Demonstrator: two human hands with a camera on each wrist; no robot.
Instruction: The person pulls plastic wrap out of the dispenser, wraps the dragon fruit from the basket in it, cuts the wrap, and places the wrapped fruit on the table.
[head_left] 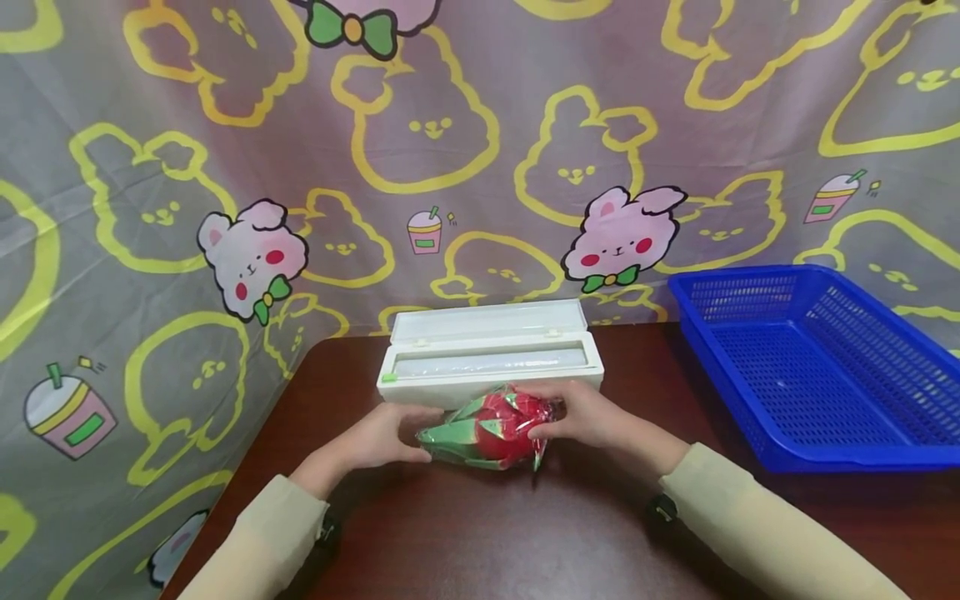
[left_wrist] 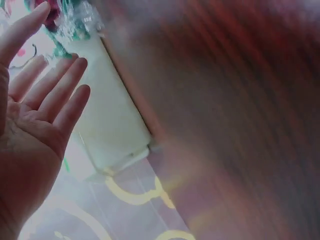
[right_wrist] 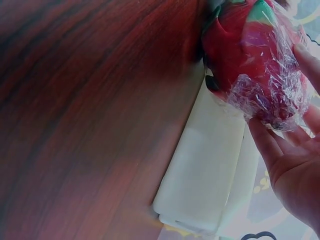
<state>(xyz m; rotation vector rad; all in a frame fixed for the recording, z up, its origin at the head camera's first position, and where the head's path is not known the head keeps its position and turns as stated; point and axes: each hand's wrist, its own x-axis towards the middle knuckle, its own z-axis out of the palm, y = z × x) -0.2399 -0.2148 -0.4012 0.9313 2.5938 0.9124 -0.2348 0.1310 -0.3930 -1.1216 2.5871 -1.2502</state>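
Note:
A red dragon fruit [head_left: 504,429] with green scales, wrapped in clear plastic film, is held above the table in front of a white cling film box. My right hand [head_left: 585,412] grips its right end; in the right wrist view, the thumb and fingers pinch the crumpled film [right_wrist: 280,95] there. At the green left tip is my left hand [head_left: 390,433]. The left wrist view shows that hand [left_wrist: 40,115] with its fingers extended and thumb spread, fingertips right at the film. The white cling film box [head_left: 487,388] has its lid [head_left: 487,323] raised, with a roll [head_left: 487,363] inside.
A blue plastic basket [head_left: 795,454] stands on the right of the brown table [head_left: 480,533]. Behind the table hangs a grey curtain [head_left: 517,50] with yellow outlines and cartoon bunnies, and it continues down the left side.

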